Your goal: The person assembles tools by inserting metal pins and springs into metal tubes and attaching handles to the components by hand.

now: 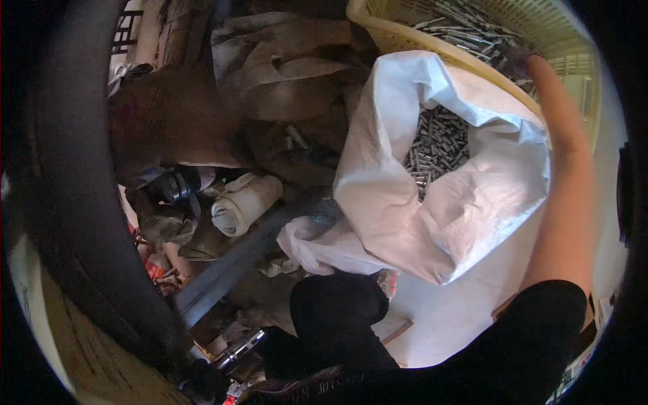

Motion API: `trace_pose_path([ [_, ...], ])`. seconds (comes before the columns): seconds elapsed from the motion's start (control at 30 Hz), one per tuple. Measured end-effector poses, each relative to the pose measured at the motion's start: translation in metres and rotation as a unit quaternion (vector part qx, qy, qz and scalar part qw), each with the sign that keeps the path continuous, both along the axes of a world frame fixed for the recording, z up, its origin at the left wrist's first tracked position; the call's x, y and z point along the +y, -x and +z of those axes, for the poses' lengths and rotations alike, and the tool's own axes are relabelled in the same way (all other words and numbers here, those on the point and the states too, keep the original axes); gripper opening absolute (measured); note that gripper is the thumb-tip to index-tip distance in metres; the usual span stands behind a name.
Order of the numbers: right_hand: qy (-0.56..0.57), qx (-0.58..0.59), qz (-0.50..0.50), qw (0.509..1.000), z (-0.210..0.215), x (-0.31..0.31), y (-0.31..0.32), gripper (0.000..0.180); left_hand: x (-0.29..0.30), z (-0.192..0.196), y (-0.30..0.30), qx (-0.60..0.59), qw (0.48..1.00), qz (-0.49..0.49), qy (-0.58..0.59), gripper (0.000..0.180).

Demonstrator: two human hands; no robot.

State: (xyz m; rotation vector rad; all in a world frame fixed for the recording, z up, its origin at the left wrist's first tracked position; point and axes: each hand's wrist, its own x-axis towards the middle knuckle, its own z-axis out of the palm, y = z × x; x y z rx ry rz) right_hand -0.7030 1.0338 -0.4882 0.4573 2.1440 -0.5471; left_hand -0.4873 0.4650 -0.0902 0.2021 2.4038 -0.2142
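My right arm reaches up along the right side, past a white woven sack (378, 162), into a yellow plastic basket (385, 30). There my right hand (520, 64), dark and blurred, is among a pile of thin metal rods (466, 30). Its fingers cannot be told apart from the rods, so whether it grips any does not show. Standing wide at the mouth, the sack holds many short grey metal pieces (439, 145). My left hand is not visible.
Left of the sack lie a pale drink can (250, 202) and dark crumpled cloth (283, 54). A dark metal bar (233, 263) slants below the can. Near the lower edge is a shiny metal cylinder (239, 351). A thick dark post (74, 169) runs down the left.
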Motion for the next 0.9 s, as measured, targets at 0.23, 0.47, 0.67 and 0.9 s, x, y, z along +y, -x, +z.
trace_pose_path([
  [0.23,-0.059,0.007,0.146,0.987,0.002,-0.056,0.04,0.053,-0.043,0.016,0.027,-0.023,0.99,0.121,0.064,0.027],
  [0.47,-0.091,0.094,0.239,0.962,-0.018,-0.042,0.026,0.039,-0.082,0.025,0.023,-0.066,0.973,0.206,0.077,0.026],
  [0.67,-0.113,0.247,0.321,0.907,-0.004,-0.009,0.062,0.027,-0.078,0.021,0.002,-0.08,0.953,0.275,0.094,0.026],
  [0.9,0.315,0.384,-0.306,0.813,0.101,-0.035,-0.012,0.019,-0.11,0.078,-0.081,-0.056,0.94,0.327,0.082,0.026],
])
